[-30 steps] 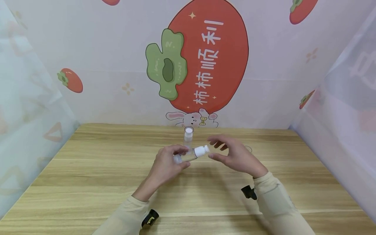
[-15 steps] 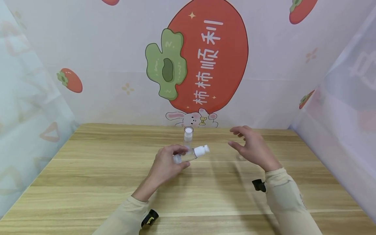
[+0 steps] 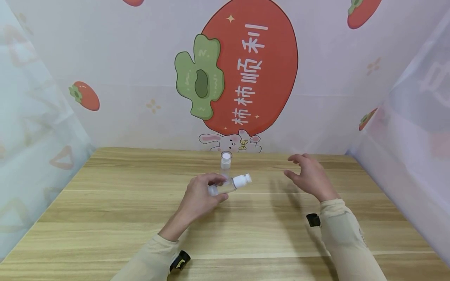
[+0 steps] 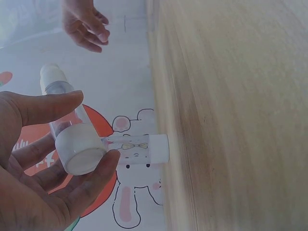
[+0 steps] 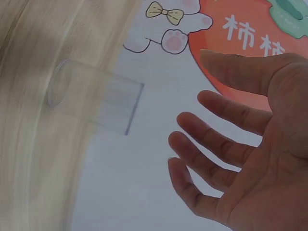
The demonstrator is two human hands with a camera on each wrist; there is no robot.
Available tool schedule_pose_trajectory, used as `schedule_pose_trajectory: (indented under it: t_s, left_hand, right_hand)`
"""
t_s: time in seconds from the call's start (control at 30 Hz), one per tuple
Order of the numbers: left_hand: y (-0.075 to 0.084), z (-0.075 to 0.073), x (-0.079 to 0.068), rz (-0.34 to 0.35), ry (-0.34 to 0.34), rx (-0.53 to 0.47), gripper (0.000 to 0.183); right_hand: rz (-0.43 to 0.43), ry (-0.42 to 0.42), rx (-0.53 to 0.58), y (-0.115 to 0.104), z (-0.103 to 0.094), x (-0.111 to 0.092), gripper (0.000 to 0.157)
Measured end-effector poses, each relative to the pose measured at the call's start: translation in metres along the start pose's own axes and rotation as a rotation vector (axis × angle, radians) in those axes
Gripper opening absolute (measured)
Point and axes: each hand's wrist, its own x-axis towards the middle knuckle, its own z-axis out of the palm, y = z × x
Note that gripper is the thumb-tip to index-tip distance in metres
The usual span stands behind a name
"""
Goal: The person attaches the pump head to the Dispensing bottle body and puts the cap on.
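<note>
My left hand (image 3: 202, 199) grips a clear pump bottle (image 3: 240, 180) with a white top, tilted so that the top points right. In the left wrist view, thumb and fingers pinch it near its white base (image 4: 79, 149). Just behind it a second clear bottle (image 3: 225, 162) with a white top stands upright on the table. To the right my right hand (image 3: 311, 177) hovers with relaxed fingers, holding nothing. A clear, hollow cap (image 5: 96, 98) stands on the table near it in the right wrist view; in the head view it hardly shows.
The wood-grain table (image 3: 225, 242) reaches back to a printed wall sheet (image 3: 133, 121) with a large red persimmon (image 3: 274, 70). Pale sheets close off both sides. A black wrist mount (image 3: 180, 260) sits under the left sleeve, another (image 3: 313, 219) beside the right sleeve.
My right hand has moved right, away from the top of the held bottle, toward the clear cap. The left hand and its bottle have stayed in place.
</note>
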Motion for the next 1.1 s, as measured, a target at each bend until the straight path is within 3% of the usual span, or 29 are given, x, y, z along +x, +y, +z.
schedule_pose_trajectory:
  t_s: [0.57, 1.1]
  left_hand:
    - [0.000, 0.001, 0.001, 0.010, 0.004, 0.000, 0.036]
    - [0.000, 0.001, 0.000, 0.009, 0.006, -0.002, 0.035]
  right_hand:
    - [0.114, -0.166, 0.012, 0.018, 0.007, 0.000, 0.048]
    - [0.118, -0.242, 0.027, 0.022, 0.008, 0.000, 0.048]
